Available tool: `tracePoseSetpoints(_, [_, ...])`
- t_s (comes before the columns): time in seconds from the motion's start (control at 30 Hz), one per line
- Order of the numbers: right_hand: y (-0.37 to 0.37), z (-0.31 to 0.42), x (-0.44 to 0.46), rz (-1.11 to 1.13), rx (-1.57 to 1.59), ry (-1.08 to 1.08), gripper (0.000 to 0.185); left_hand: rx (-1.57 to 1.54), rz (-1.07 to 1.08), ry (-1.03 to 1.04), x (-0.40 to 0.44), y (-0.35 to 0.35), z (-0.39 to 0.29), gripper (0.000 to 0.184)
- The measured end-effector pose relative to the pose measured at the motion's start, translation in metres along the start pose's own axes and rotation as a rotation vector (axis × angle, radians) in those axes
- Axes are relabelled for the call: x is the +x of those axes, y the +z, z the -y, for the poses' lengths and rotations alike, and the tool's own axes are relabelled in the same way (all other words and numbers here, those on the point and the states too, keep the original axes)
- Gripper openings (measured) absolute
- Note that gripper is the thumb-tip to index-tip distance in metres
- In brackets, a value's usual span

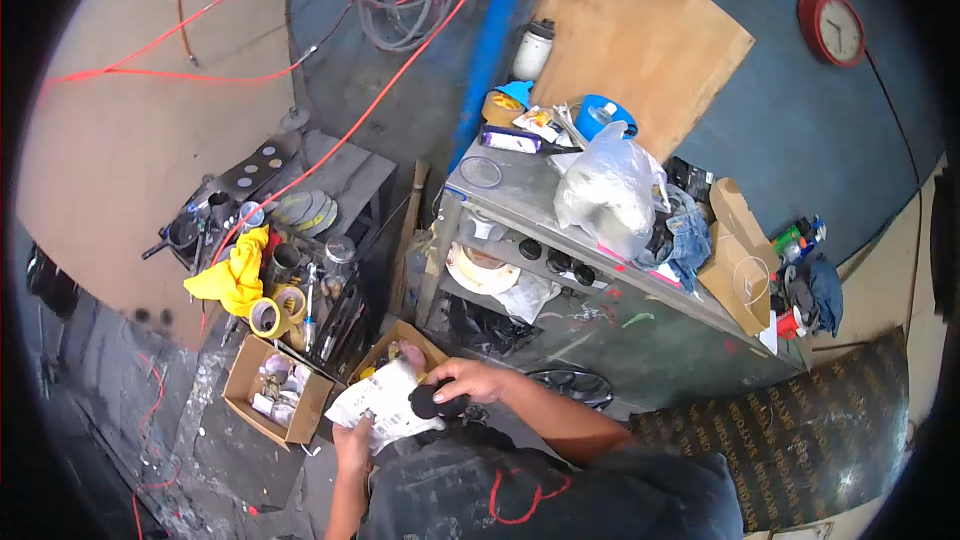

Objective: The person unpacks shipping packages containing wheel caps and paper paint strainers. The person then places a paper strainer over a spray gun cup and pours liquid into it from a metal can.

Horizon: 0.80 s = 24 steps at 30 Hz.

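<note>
Low in the view, my left hand (354, 440) grips the lower left edge of a white printed packet (385, 405). My right hand (468, 380) is closed on a round black object (438, 401), which lies against the right side of the packet. What the black object is cannot be made out. Just behind the packet is an open cardboard box (425, 342) with small items in it. Another open cardboard box (300, 433), holding pinkish and white pieces, stands left of my left hand.
A metal workbench (500, 195) bears a plastic bag (610, 185), a blue container (600, 112) and cloth. To the left, a cart holds a yellow cloth (235, 272), tape rolls (266, 316) and tools. A red hose (385, 90) hangs across the view.
</note>
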State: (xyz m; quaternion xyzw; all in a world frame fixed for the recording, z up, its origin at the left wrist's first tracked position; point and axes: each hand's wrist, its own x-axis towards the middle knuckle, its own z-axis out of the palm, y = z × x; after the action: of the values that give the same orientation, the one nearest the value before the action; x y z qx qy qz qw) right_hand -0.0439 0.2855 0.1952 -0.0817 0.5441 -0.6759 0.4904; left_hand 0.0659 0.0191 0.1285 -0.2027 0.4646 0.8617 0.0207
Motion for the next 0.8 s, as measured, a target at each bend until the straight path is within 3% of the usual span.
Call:
tracePoseSetpoints(0.03, [-0.001,-0.002,-0.002,0.094,0.218,-0.054,0.043,0.002,-0.078,-0.002,0.003,-0.001,0.004,0.045])
tracePoseSetpoints(0.13, [-0.003,0.0,0.0,0.131,0.185,-0.03,0.045,-0.003,-0.154,0.006,0.006,-0.011,0.01,0.043])
tracePoseSetpoints(0.17, [-0.01,-0.013,0.008,-0.001,0.014,0.028,0.04,0.054,-0.144,0.037,0.007,-0.014,0.012,0.043])
tracePoseSetpoints(0.27, [-0.003,-0.003,0.007,-0.117,-0.243,0.035,0.035,0.086,-0.132,0.06,0.0,0.0,-0.002,0.038])
tracePoseSetpoints(0.37, [0.008,0.012,0.004,-0.205,-0.483,0.031,0.03,0.226,-0.032,0.224,0.002,-0.005,0.002,0.03])
tracePoseSetpoints(0.47, [0.017,0.014,0.001,-0.337,-0.664,0.068,0.028,0.282,-0.068,0.175,-0.002,-0.004,0.0,0.031])
tracePoseSetpoints(0.57, [0.016,0.006,0.001,-0.388,-0.759,-0.216,0.032,0.299,-0.124,0.19,-0.003,-0.001,0.002,0.033])
tracePoseSetpoints(0.67, [0.011,0.008,0.003,-0.398,-0.633,-0.137,0.032,0.248,-0.175,0.131,-0.002,-0.006,0.008,0.032])
tracePoseSetpoints(0.73, [0.011,0.02,0.003,-0.353,-0.547,-0.08,0.03,0.39,-0.187,0.136,-0.006,-0.001,0.0,0.03])
tracePoseSetpoints(0.77, [0.001,0.008,0.007,-0.361,-0.346,-0.032,0.028,0.37,-0.198,0.095,-0.006,0.001,-0.001,0.031])
tracePoseSetpoints(0.8, [-0.004,0.008,0.008,-0.341,-0.35,-0.102,0.026,0.251,-0.186,0.062,-0.003,-0.001,0.004,0.034])
